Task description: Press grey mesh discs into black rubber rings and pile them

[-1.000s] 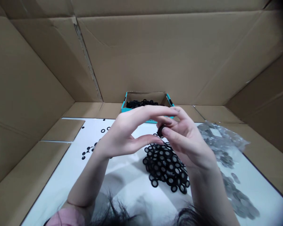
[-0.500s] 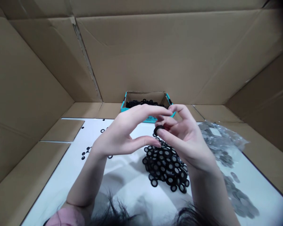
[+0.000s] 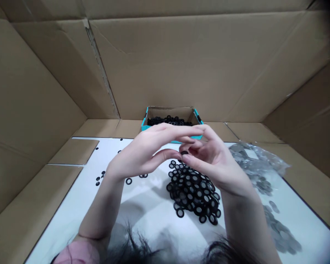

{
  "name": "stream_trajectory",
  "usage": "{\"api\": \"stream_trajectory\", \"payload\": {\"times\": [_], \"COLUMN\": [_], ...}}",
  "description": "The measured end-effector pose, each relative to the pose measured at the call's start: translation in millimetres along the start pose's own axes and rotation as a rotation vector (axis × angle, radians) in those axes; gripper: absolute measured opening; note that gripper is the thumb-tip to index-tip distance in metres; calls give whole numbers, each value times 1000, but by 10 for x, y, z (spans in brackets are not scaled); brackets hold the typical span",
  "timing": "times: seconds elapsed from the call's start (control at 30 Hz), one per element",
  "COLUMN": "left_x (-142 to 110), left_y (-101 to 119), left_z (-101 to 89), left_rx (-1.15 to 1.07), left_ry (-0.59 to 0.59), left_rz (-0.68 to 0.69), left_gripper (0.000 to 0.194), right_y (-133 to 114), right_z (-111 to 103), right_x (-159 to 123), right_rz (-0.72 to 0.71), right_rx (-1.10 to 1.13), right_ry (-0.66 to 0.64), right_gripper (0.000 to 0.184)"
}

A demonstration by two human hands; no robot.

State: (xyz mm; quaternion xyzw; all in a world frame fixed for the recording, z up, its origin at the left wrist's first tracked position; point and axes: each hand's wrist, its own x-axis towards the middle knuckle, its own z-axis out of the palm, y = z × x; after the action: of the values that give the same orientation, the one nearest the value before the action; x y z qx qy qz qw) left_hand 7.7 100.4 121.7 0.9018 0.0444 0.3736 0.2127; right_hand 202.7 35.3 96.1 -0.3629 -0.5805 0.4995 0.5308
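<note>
Evidently, one black ring (image 3: 184, 153), seen nearly edge-on, is pinched between the thumb and fingers of the right hand (image 3: 195, 151), above the ring pile. The left hand (image 3: 178, 143) is arched wide, its thumb tip brought close beside that ring; whether the ring is touched by it cannot be told. Just below the right hand, one pile of black rings with grey centres (image 3: 194, 190) is heaped, too many to be counted. Beyond both hands, more black pieces are held in one turquoise box (image 3: 144, 127), its front mostly hidden. Right of the right hand, one clear plastic bag (image 3: 275, 163) bears one white label (image 3: 251, 154), on which no writing can be read; one single grey disc (image 3: 274, 207) is seen nearer. Left of the left wrist, three small black pieces (image 3: 98, 178) are clustered.
</note>
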Motion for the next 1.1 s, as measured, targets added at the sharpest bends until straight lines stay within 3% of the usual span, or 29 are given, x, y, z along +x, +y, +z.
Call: {"api": "stream_trajectory", "payload": {"times": [0.17,0.27,0.37,0.47,0.5,0.63,0.8,0.97,1.1], "left_x": [-96,-181,-291,-448,-511,-777,-1039,-1156,-1178], "left_y": [-8,-55,-196,-431,-522,-893,-1267,-1440,-1477], "left_z": [-166,-270,-315,-284,-260,-148,-24,39,37], "left_rx": [50,130,161,175,181,226,336,395,365], "left_ry": [83,45,-228,-561,-590,-658,-700,-675,-684], "left_rz": [-139,-318,-608,-934,-979,-1088,-1147,-1146,-1138], "left_gripper": [47,40,39,43,43,40,35,36,34], "right_y": [77,264,488,685,738,864,826,832,960], "right_z": [-333,-586,-727,-745,-741,-762,-927,-1211,-1452], "right_x": [-63,-161,-257,-311,-319,-340,-467,-794,-1156], "right_rz": [17,151,247,274,276,266,235,304,372], "right_rx": [-435,-734,-809,-842,-858,-906,-944,-1021,-1106], "right_ry": [130,69,-79,-73,-56,23,127,243,350], "right_gripper": [41,20,9,8,7,11,28,41,36]}}
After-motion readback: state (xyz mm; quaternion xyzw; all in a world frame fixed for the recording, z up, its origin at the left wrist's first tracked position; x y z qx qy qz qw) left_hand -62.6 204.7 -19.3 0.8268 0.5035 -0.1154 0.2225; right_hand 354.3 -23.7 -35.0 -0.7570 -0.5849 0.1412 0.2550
